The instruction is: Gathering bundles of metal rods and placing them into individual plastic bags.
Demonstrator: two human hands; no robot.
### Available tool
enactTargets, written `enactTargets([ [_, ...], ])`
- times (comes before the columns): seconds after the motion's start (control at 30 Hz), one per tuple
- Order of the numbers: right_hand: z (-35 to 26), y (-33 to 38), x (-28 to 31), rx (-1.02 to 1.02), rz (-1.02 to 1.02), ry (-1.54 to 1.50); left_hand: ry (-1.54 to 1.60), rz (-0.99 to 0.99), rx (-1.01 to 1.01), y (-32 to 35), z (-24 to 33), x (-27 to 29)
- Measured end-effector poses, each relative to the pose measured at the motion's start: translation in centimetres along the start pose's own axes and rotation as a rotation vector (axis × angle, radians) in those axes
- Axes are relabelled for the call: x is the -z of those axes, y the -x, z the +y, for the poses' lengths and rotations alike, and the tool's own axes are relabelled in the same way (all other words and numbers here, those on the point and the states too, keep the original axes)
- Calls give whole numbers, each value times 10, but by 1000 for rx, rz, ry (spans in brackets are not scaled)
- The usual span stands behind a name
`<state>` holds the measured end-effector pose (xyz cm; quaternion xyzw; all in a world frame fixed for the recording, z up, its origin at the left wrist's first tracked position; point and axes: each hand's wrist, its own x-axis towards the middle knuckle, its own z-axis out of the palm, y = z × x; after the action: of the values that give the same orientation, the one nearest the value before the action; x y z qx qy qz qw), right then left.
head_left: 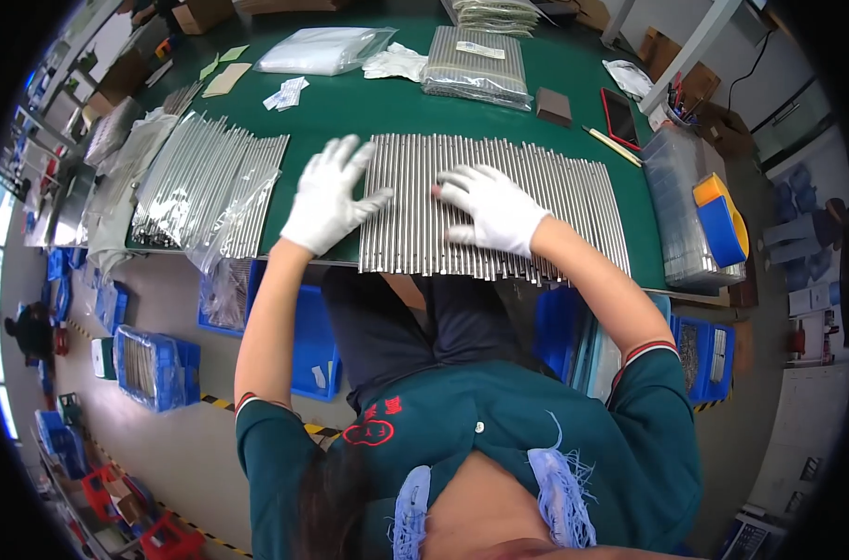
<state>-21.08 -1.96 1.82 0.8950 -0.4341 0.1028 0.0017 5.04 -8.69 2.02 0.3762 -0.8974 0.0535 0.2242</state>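
Splayed loosely, the left hand (pixel 329 201) should guard the nine-o'clock edge of the metal rods (pixel 574 210) while the right hand (pixel 495 211), likewise splayed, should even them lightly.

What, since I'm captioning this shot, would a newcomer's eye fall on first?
Probably the wide row of shiny metal rods across the middle of the green table, with the white-gloved left hand at its left edge and the white-gloved right hand over its middle. Next, perhaps, the bright blue and yellow rings at the table's right end, and the red-edged phone toward the far right.
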Motion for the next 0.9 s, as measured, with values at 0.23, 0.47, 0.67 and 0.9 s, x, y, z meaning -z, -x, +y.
enactTargets([
  [0.23,52,-53,-27,-496,151,16,253,-77,48,-74,0,-76],
  [0.47,52,-57,-26,-558,97,106,131,-120,66,-80,0,-80],
  [0.67,45,-59,-25,-587,94,78,94,-123,78,-78,7,-71],
  [0.9,15,-34,-29,-510,187,90,111,-49,6,-41,25,-60],
])
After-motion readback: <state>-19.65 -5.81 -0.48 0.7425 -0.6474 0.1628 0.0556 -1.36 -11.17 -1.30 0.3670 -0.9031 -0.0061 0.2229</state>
